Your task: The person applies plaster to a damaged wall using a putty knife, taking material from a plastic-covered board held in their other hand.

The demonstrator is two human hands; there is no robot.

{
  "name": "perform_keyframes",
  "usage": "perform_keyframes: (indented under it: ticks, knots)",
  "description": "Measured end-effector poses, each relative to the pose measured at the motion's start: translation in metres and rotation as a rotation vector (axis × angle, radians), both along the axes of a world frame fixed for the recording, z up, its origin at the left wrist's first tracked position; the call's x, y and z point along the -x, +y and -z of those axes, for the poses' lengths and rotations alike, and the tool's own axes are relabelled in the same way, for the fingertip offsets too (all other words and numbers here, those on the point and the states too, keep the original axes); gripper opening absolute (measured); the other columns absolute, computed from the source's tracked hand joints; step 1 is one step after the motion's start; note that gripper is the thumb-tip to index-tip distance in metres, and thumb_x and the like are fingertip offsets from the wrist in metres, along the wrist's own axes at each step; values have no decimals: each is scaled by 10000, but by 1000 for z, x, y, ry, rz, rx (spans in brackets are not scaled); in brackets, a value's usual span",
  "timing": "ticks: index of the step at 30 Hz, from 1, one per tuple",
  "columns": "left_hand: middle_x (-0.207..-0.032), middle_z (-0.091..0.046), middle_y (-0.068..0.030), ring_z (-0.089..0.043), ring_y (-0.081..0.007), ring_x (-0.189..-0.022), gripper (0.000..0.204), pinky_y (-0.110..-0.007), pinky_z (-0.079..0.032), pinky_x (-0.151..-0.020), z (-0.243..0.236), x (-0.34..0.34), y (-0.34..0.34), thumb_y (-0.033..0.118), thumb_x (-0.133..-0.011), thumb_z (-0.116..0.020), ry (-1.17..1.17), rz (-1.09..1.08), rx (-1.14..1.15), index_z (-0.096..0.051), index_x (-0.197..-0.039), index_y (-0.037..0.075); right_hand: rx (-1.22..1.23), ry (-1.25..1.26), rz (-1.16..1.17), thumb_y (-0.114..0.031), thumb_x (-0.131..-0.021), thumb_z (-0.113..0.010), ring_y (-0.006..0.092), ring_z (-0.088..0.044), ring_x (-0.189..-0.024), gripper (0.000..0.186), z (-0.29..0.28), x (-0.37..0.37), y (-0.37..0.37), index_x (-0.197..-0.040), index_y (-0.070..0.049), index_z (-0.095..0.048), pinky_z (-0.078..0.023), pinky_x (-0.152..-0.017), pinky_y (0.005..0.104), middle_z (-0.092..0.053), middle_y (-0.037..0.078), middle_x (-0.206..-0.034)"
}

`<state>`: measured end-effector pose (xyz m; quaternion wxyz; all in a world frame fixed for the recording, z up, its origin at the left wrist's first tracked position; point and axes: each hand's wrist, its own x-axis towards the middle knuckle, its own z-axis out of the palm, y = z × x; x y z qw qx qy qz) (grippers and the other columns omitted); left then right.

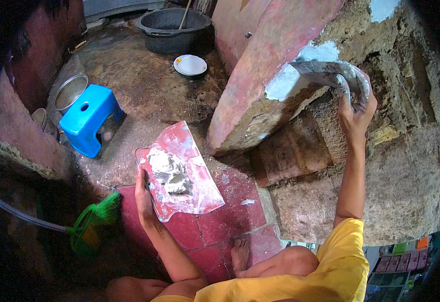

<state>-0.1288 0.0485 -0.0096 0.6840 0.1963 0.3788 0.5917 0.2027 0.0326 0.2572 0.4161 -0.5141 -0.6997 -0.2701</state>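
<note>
My left hand (pixel 142 196) grips the left edge of a flat red board (pixel 200 181), whose surface is smeared white. A wet, lumpy heap of white plaster (pixel 167 168) sits in the board's middle. At the upper right, my right hand (pixel 355 103), its fingers coated in grey-white, is closed on a flat grey scraper (pixel 313 69). The scraper lies against the end corner of a pinkish wall (pixel 255 75), touching a fresh white patch (pixel 283 83). More white covers the wall edge just above it. My fingers hide part of the scraper.
A blue plastic stool (pixel 86 116) stands at the left beside a metal basin (pixel 70 92). A white plate (pixel 190 65) and a large black tub (pixel 174 32) are farther back. A green broom (pixel 96 214) lies lower left. Rough bare masonry (pixel 361 186) rises at my right.
</note>
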Motion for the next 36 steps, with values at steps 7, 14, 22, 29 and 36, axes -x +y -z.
perform_keyframes:
  ticks: [7,14,22,29,36]
  knots:
    - [-1150,-455,-79,-437,-154,-1030,439,-264,-304,-904,10,5,2,292,-893,-341,-41,15,-33,-401,-1159,-52,-3,96,-37,-6,-734,-567,113,-537,-835,263,-13,10,2,-993,13,-525,-419,-755,238,-586,77,-909]
    - [-1157,-449,-81,-433,-157,-1037,446,-265,-303,-908,4,6,1,296,-894,-337,-15,31,-12,-392,-1166,-52,-2,149,-32,-2,-752,-554,114,-520,-874,287,-22,10,4,-1034,15,-507,-399,-791,237,-569,68,-957]
    - [-1195,-416,-88,-409,-170,-1076,458,-275,-288,-930,0,6,4,294,-900,-307,-54,38,-18,-359,-1190,-57,-54,197,11,-5,-797,-512,134,-492,-939,311,-31,2,-5,-1097,44,-450,-374,-831,251,-526,92,-1035]
    - [-1197,-415,-86,-398,-166,-1085,448,-272,-275,-938,0,7,2,281,-902,-307,74,46,-33,-359,-1191,-58,-134,-338,66,-18,-683,-619,218,-596,-815,300,-7,35,-15,-970,21,-540,-457,-732,288,-597,137,-905]
    - [-1217,-392,-86,-378,-165,-1102,456,-272,-256,-949,12,8,4,284,-901,-307,50,8,-27,-349,-1200,-58,-90,-423,103,33,-662,-606,200,-590,-846,344,-15,41,-4,-998,43,-530,-448,-739,270,-588,145,-943]
